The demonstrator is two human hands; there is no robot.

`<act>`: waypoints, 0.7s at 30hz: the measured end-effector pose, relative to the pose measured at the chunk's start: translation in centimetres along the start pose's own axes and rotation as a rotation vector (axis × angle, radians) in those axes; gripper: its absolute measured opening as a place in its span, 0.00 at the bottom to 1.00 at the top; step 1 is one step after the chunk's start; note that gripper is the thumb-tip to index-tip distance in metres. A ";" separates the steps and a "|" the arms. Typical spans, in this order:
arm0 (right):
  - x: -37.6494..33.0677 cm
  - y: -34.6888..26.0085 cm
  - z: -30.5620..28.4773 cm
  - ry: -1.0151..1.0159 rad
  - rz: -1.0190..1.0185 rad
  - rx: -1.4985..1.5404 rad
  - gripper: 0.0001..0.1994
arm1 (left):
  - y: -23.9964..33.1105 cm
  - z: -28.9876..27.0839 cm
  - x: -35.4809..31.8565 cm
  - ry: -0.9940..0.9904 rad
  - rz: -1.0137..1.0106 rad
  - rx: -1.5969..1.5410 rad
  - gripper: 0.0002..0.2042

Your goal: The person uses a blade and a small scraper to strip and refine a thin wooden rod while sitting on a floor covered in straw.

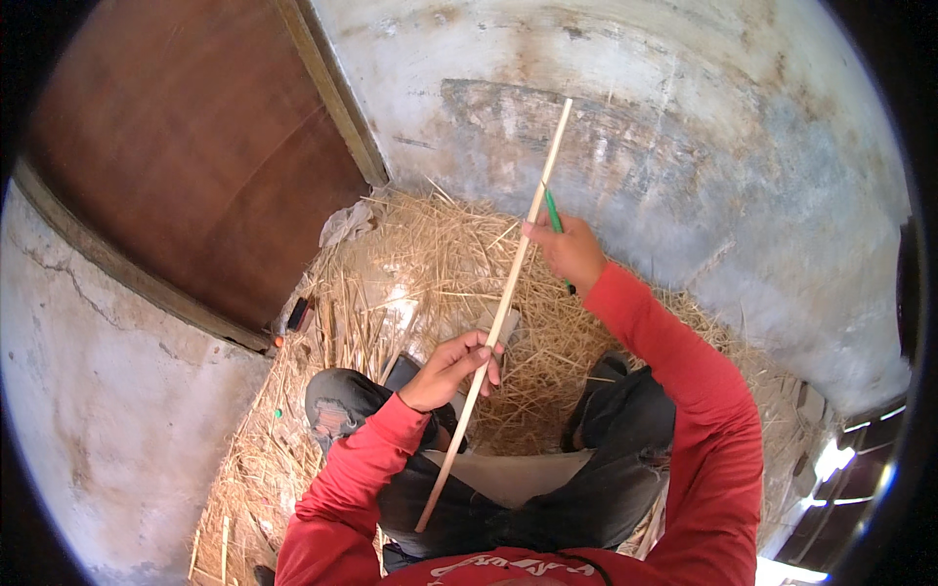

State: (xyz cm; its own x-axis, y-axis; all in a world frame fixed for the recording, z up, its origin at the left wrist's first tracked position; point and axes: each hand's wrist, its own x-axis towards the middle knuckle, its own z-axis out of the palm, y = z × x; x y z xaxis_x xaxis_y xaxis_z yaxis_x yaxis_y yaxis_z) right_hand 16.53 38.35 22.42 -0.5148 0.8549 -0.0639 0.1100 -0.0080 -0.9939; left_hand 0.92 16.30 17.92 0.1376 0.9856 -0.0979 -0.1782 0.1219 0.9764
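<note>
A long, pale wooden stick point(511, 283) runs slantwise before me, its lower end over my lap and its far end toward the wall. My left hand point(449, 371) is closed around its lower middle, thumb on top. Higher up, my right hand point(576, 254) grips a green pen point(554, 212), whose tip lies at the side of the stick. The thumb and fingers of that hand also touch the stick. A dark end of the pen shows below the hand. Under the left hand, a greyish block-like thing point(506, 324) is partly hidden.
Loose straw point(440, 244) covers the floor around my bent legs. A stained wall point(684, 176) rises ahead, with a brown door point(215, 146) at the left. By the door lie a crumpled plastic piece point(346, 224) and a small black-and-red object point(301, 313). Bricks point(809, 402) sit at the right.
</note>
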 end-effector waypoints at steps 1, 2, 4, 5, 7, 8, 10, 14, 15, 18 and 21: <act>-0.5 -0.2 0.3 -0.050 0.006 0.015 0.14 | 0.1 0.0 0.1 0.017 0.007 -0.014 0.13; -1.1 -0.3 0.7 -0.101 0.012 0.030 0.14 | 0.3 -0.1 0.3 0.035 0.015 -0.029 0.13; -2.1 -0.2 1.6 -0.156 0.014 0.019 0.15 | 0.2 -0.5 0.5 0.065 0.033 -0.042 0.13; -2.6 -0.2 2.3 -0.162 0.007 -0.009 0.15 | 0.2 -0.6 0.6 0.088 0.040 -0.060 0.13; -3.2 0.1 3.4 -0.191 -0.040 -0.050 0.16 | 0.4 -0.8 0.7 0.123 0.069 -0.070 0.14; -3.4 0.5 3.9 -0.216 -0.077 -0.067 0.16 | 0.4 -0.8 0.7 0.137 0.092 -0.068 0.14; -3.8 0.7 4.9 -0.240 -0.132 -0.085 0.16 | 0.5 -0.9 0.5 0.164 0.117 -0.062 0.15; -4.2 0.7 5.7 -0.247 -0.159 -0.098 0.17 | 0.7 -0.8 0.2 0.221 0.116 -0.052 0.14; -4.1 0.8 5.7 -0.252 -0.156 -0.102 0.17 | 0.8 -0.7 0.1 0.238 0.114 -0.047 0.14; -3.8 1.1 5.9 -0.255 -0.287 -0.195 0.20 | 0.4 -0.7 0.0 0.261 0.131 -0.020 0.15; -5.3 -0.5 5.4 -0.303 -0.392 -0.496 0.24 | 0.7 -0.6 -0.2 0.291 0.179 0.008 0.17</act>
State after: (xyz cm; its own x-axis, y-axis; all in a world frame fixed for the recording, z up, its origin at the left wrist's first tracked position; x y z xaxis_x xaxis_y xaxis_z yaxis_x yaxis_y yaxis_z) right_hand 14.56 31.02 22.73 -0.8022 0.5637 0.1967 0.2056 0.5702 -0.7954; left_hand 0.14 16.26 18.51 -0.1787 0.9836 0.0255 -0.1669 -0.0558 0.9844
